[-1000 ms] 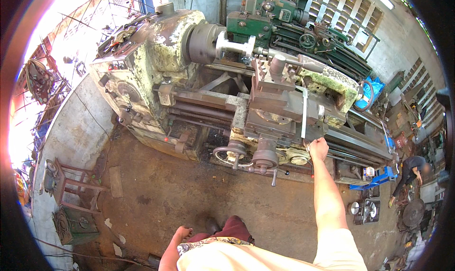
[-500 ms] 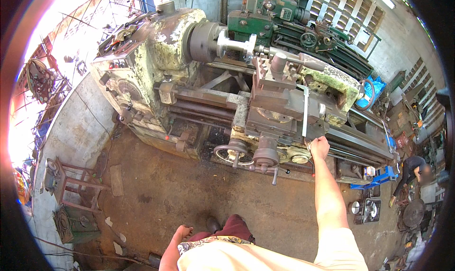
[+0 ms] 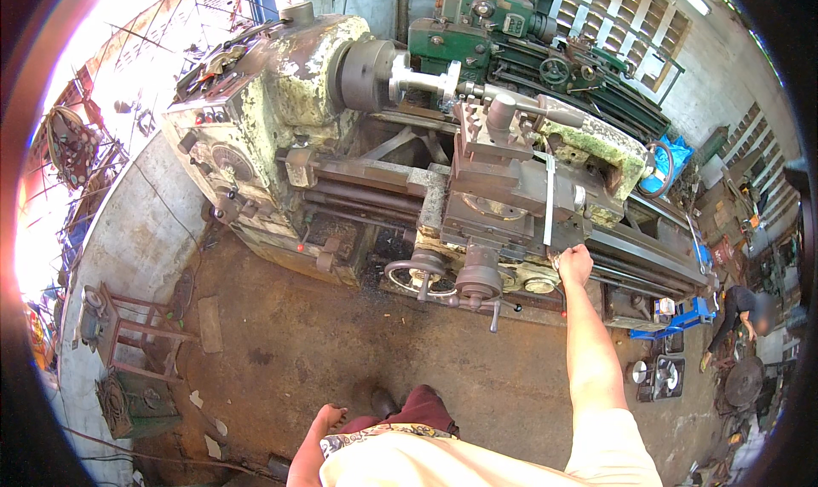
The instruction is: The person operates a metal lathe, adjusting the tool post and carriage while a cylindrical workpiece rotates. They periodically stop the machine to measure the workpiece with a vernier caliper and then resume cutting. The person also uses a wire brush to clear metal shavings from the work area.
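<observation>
My right hand is closed at the right end of the carriage on a large worn lathe. What its fingers grip is hidden behind them. A lever with a red knob hangs just below that hand. Above it, a thin pale metal strip lies across the carriage. My left hand hangs by my hip with its fingers curled in, and I see nothing in it. Beside the lathe's dark chuck is a bright flanged metal workpiece, left of the tool post.
Handwheels and a crank handle jut from the carriage front. A green lathe stands behind. On the left floor are a rusty metal frame and a green crate. Another person bends at far right, near a black tray.
The person at far right has shifted slightly, and their arm hangs in a different position. My two hands and the carriage look the same as before.
</observation>
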A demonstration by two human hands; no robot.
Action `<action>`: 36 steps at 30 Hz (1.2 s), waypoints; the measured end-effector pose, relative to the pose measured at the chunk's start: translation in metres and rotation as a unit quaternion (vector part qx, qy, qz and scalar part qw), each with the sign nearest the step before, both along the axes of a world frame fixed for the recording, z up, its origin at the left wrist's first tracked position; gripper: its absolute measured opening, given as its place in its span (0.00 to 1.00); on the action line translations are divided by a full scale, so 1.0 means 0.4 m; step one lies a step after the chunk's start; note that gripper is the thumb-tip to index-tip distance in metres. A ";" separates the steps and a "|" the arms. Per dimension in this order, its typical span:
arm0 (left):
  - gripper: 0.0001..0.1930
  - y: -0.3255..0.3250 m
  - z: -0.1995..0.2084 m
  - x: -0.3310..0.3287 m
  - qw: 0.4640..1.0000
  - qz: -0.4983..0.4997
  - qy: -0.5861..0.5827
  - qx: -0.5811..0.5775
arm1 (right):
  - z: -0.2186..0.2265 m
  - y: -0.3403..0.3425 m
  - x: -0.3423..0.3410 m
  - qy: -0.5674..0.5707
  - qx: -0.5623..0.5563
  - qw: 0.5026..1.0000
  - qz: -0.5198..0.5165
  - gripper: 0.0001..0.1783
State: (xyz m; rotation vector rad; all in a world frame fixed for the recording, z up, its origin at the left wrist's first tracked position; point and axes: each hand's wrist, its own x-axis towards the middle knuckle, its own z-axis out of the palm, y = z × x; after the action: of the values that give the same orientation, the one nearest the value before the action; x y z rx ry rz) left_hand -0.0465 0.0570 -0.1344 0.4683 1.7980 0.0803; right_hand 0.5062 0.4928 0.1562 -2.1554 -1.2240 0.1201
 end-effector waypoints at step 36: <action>0.19 -0.002 -0.004 -0.006 0.999 -0.026 0.009 -0.025 | -0.037 0.012 0.024 -0.015 0.072 0.997 -0.012 0.10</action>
State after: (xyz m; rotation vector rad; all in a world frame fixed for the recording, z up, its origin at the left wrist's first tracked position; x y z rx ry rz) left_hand -0.0489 0.0562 -0.1360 0.4807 1.8001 -0.0043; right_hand 0.5157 0.4976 0.1415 -2.0526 -1.1865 -0.0099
